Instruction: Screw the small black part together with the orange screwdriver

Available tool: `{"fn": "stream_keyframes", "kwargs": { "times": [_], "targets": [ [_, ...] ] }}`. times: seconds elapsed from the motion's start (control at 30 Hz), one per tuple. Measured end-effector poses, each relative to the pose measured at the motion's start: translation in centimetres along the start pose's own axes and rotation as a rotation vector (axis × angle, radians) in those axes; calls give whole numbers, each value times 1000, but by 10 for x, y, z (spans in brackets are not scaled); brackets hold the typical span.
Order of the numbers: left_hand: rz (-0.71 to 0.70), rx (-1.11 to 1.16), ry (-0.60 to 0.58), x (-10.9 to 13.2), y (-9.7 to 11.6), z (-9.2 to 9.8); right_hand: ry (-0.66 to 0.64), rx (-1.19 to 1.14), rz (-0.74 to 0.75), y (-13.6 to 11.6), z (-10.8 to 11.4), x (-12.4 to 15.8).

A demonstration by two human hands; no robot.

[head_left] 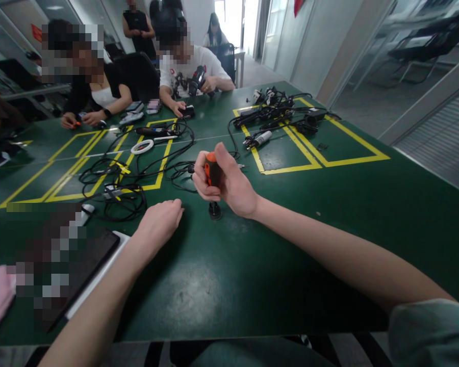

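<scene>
Above the table's middle, my right hand [229, 181] is closed round the orange and dark grey handle of a screwdriver [213, 171]. A slim metal tip shows just past the thumb, though the hand hides most of the shaft. Directly below the fingers, a small black round piece [214, 210] stands on the green tabletop [229, 275]. My left hand [160, 219] rests on the table to the left of that piece, apart from it. Its fingers are curled into a fist, and whatever may be inside is hidden.
Tangled black cables [118, 199] and a white tape-like ring [142, 147] lie ahead on the left. More cables and plugs [268, 114] are heaped at the back right. A dark tablet-like slab [95, 265] lies beside my left forearm. Co-workers sit across the table, one holding a black device [197, 80].
</scene>
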State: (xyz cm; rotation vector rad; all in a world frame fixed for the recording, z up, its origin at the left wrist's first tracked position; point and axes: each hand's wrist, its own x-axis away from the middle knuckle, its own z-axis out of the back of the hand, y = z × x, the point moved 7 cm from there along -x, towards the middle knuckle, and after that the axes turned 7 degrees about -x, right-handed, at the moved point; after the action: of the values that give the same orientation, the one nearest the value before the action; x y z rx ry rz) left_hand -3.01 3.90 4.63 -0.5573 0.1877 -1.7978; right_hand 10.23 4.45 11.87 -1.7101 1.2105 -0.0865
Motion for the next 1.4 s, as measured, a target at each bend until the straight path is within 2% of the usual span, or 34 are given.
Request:
{"fn": "stream_keyframes", "kwargs": {
  "times": [0.17, 0.3, 0.43, 0.6, 0.73, 0.9, 1.03, 1.17, 1.4],
  "targets": [
    [63, 42, 0, 1, -2, 13, 24, 9, 2, -2, -1, 0],
    [106, 116, 87, 0, 0, 19, 36, 11, 13, -4, -1, 1],
    [136, 200, 180, -4, 0, 15, 26, 22, 5, -2, -2, 2],
    [49, 369, 379, -15, 2, 4, 16, 47, 0, -1, 0, 2],
    [-78, 555, 583, -18, 7, -2, 0, 51, -3, -1, -1, 2],
    [-178, 885, 726, -12, 10, 1, 19, 67, 6, -2, -2, 3],
    [-230, 1097, 764, -6, 13, 6, 14, 67, 24, -2, -2, 2],
    [-254, 1245, 733, -4, 15, 8, 34, 77, 4, 4, 0, 3],
    [-206, 1334, 686, -5, 12, 5, -1, 47, 8, 10, 0, 4]
  ]
}}
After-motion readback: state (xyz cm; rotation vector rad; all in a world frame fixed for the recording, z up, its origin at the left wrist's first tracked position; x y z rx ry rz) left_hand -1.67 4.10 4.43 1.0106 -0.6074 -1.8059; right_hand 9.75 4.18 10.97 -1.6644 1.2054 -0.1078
